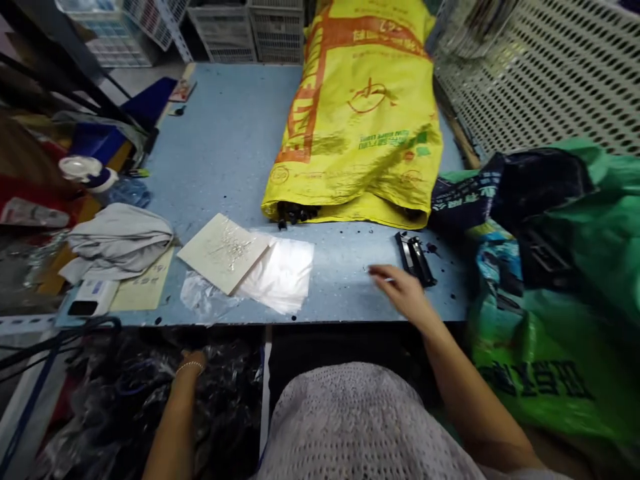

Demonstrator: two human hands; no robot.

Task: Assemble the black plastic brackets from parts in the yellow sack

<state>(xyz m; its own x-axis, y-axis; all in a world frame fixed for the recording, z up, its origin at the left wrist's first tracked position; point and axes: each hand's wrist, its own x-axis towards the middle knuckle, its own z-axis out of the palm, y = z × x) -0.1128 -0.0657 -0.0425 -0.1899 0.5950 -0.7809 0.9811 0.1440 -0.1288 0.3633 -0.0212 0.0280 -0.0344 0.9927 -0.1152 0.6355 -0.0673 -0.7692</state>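
Just above the blue table, on its right side, is my right hand, its fingers apart and nothing in them. A black plastic part with metal strips lies beside that hand. Below the table's front edge, at the left, my left hand reaches among black items in clear bags; its fingers are hidden. A pale square board with small shiny pieces on it rests partly over clear plastic bags.
A large yellow sack lies across the table, with black pieces at its mouth. At the left are a grey cloth, a white device and a bottle. Green bags stand at the right.
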